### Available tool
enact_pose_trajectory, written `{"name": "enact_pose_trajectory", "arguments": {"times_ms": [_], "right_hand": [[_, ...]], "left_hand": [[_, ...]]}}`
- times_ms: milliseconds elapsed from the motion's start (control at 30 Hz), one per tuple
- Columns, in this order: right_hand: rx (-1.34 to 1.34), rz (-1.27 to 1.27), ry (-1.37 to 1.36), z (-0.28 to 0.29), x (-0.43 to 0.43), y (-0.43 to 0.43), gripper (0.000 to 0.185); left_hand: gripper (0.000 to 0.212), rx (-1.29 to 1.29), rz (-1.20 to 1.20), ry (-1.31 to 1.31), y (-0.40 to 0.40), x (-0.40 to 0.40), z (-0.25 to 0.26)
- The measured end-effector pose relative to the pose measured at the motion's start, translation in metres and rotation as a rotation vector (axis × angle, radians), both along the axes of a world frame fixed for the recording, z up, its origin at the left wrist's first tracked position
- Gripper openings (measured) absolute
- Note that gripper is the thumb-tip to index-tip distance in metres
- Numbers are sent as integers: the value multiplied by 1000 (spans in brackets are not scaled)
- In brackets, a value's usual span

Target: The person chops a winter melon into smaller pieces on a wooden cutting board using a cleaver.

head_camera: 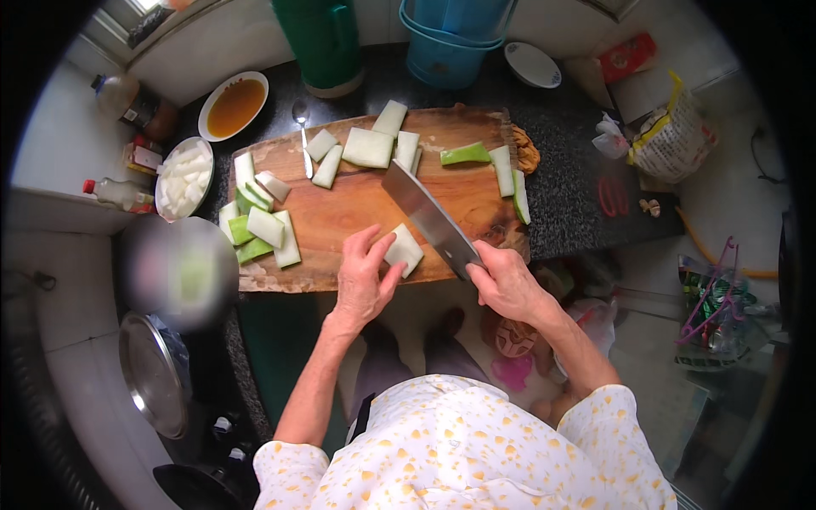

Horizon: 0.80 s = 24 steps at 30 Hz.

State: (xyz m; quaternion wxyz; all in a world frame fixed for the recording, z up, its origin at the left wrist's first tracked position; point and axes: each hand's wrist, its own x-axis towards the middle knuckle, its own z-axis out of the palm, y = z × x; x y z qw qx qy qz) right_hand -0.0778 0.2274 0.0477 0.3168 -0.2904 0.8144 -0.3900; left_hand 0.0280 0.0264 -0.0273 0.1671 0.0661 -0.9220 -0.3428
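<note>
My right hand [503,277] grips the handle of a cleaver [430,213], its broad steel blade slanting up and left over a wooden chopping board [331,223]. Fingers apart, my left hand [363,274] has its fingertips at the left and lower edges of a pale gourd slab [408,248]; whether they press on it I cannot tell. The slab lies flat near the board's front edge, left of the blade. Green-skinned gourd pieces [264,226] are heaped at the board's left. More white slabs [368,148] lie along the back, and green-edged strips [503,171] at the right.
A metal spoon [305,140] lies on the board's back left. Beyond stand a bowl of white chunks [185,178], a dish of brown liquid [236,108], a green flask [319,44] and a blue bucket [446,57]. A pot lid [150,376] is at left.
</note>
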Motion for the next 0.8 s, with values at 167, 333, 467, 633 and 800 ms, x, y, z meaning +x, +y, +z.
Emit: {"name": "enact_pose_trajectory", "arguments": {"times_ms": [167, 333, 467, 633, 800], "right_hand": [[-7, 127, 230, 9, 3, -20, 10], [122, 222, 330, 5, 0, -25, 10], [207, 274, 312, 3, -6, -27, 13], [171, 321, 334, -11, -14, -37, 12], [171, 245, 336, -31, -15, -49, 13]], "left_hand": [[21, 10, 268, 151, 13, -10, -25], [15, -2, 276, 196, 17, -19, -31], [13, -6, 278, 215, 15, -19, -33], [14, -22, 259, 226, 14, -18, -35], [13, 11, 259, 226, 15, -22, -36]]}}
